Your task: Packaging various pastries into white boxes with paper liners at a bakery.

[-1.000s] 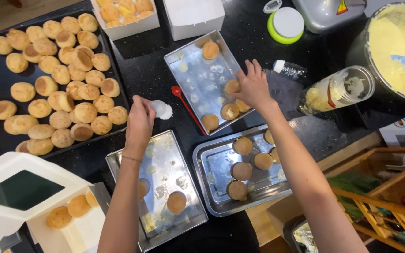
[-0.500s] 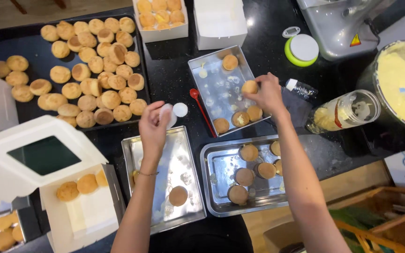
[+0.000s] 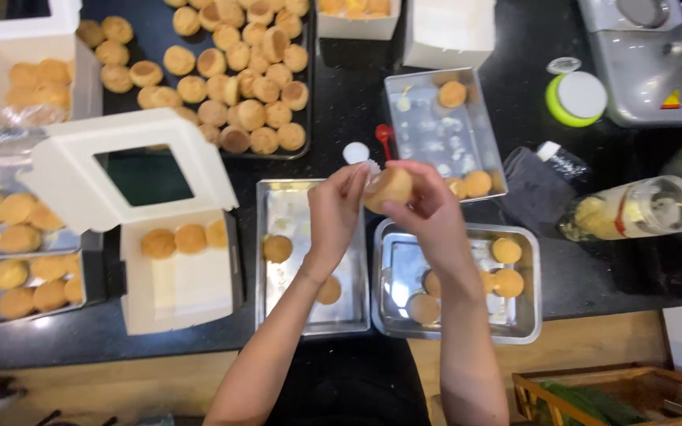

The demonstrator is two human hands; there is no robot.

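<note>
A: Where is the bun [image 3: 388, 188], and which way does it lie?

B: It is held in the air between both hands, above the gap between the near-left steel tray [image 3: 309, 315] and the near-right steel tray [image 3: 526, 315]. It is a round, golden puff, so it has little of a long axis; its slightly wider span runs left to right, tilted up toward the far right. Its browned side faces the camera.

A: How does the right hand [image 3: 428, 209] grip it?

B: The fingers curl narrowly around the bun's right and near edge, with the thumb pressed on its near side. It clearly holds the bun.

A: And the left hand [image 3: 333, 209]?

B: Its fingertips [image 3: 361, 175] touch the bun's left edge, and a small white fluted paper cup [image 3: 372, 167] shows just behind them. Whether the fingers pinch that cup cannot be told.

A: What lies around?

B: A second white paper cup [image 3: 354, 152] and a red spoon [image 3: 384, 136] lie just beyond the hands on the black counter [image 3: 341, 102]. Farther left sits a dark baking tray [image 3: 309, 118] of buns, and a white windowed box [image 3: 183, 292] stands open to the left.
</note>
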